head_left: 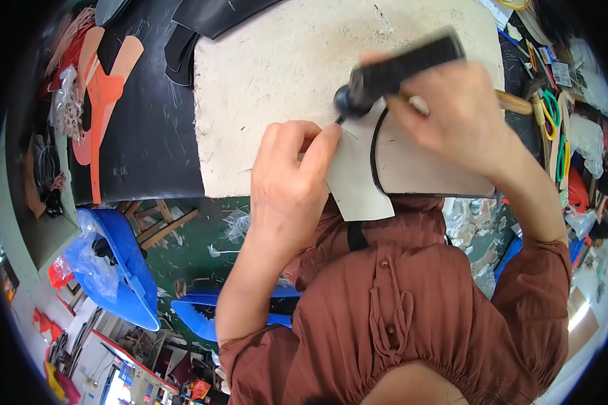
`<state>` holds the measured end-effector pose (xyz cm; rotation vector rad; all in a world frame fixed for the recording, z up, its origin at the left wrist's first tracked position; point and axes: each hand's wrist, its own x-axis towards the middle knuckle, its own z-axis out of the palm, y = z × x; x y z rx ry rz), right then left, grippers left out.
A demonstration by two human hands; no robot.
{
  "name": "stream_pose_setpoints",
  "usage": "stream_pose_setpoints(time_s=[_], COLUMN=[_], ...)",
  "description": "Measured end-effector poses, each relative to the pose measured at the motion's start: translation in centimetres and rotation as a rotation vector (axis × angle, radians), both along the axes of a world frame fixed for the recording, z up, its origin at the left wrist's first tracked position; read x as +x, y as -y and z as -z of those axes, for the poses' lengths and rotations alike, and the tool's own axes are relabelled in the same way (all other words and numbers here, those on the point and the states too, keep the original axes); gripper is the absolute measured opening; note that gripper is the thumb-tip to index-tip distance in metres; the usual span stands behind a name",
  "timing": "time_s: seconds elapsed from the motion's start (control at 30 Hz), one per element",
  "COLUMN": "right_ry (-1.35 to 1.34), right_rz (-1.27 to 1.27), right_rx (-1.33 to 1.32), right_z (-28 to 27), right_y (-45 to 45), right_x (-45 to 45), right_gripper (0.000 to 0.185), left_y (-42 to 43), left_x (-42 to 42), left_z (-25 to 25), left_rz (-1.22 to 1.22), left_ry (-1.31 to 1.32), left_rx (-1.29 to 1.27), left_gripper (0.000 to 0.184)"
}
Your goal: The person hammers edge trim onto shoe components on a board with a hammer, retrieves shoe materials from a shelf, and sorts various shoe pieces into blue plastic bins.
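My right hand (452, 111) is closed around a hammer (409, 64), blurred by motion. Its black head reaches left, with the round face close to my left fingertips, and a wooden handle end sticks out to the right of the fist. My left hand (287, 165) has thumb and forefinger pinched at the edge of a cream-coloured sheet piece (359, 192). A small dark bit shows at those fingertips, too small to name. A curved black edge (375, 155) runs along the right of the piece, whose lower end hangs over the board's front edge.
A worn pale work board (270, 74) lies under both hands. Black sheet pieces (216, 17) lie at its top left. Orange and tan templates (105, 94) rest on the black surface at left. Scissors (550, 135) and tools crowd the right. Blue plastic chairs or tubs (115, 270) stand below left.
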<state>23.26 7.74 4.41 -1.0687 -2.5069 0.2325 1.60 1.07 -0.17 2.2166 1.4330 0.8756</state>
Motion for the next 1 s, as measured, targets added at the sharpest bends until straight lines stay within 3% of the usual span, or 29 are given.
stream_pose_setpoints(time_s=[0.07, 0.17, 0.3, 0.4, 0.5, 0.53, 0.57, 0.63, 0.7, 0.77, 0.8, 0.9, 1.0], right_ry=[0.092, -0.094, 0.21, -0.024, 0.067, 0.059, 0.18, -0.115, -0.124, 0.067, 0.123, -0.124, -0.017], right_rz=[0.063, -0.053, -0.005, -0.033, -0.074, -0.059, -0.024, 0.02, -0.086, -0.104, -0.102, -0.078, -0.142], right_rx=[0.103, -0.014, 0.066, -0.058, -0.104, -0.056, -0.03, -0.127, -0.09, -0.132, -0.023, -0.117, -0.208], right_z=[-1.0, -0.8, -1.3, -1.1, 0.1, -0.7, -2.2, -2.0, -0.9, -0.3, -1.3, -3.0, -1.1], right_y=[-0.2, 0.9, -0.5, 0.5, 0.0, -0.1, 0.0, 0.5, 0.5, 0.4, 0.0, 0.1, 0.8], right_x=[-0.5, -1.0, -0.9, -1.2, -1.1, -1.4, -1.8, -2.0, -2.6, -2.5, -2.8, -3.1, -2.9], right_gripper=[0.048, 0.046, 0.044, 0.045, 0.049, 0.048, 0.047, 0.047, 0.047, 0.047, 0.048, 0.047, 0.045], left_y=[0.2, 0.7, 0.6, 0.9, 2.9, 3.7, 4.1, 4.9, 5.7, 6.0, 5.9, 6.2, 6.3], left_x=[-0.3, -0.5, -1.2, -1.6, -0.5, -0.4, -0.1, 0.1, 0.0, -0.2, -0.4, -1.1, -1.6], left_z=[-0.1, 0.2, -0.6, 0.3, 0.6, 0.2, 0.0, -0.4, -0.8, -1.4, -1.7, -2.0, -2.0], left_rz=[-0.011, -0.022, -0.001, 0.009, 0.089, 0.12, 0.1, 0.076, 0.08, 0.096, 0.097, 0.098, 0.12], left_ry=[0.006, -0.016, -0.006, 0.062, -0.343, -0.449, -0.455, -0.465, -0.543, -0.582, -0.576, -0.561, -0.566], left_rx=[-0.013, 0.019, -0.061, -0.067, 0.278, 0.255, 0.23, 0.175, 0.113, 0.07, 0.057, 0.013, 0.011], left_gripper=[0.035, 0.034, 0.032, 0.03, 0.032, 0.035, 0.035, 0.038, 0.04, 0.04, 0.041, 0.043, 0.044])
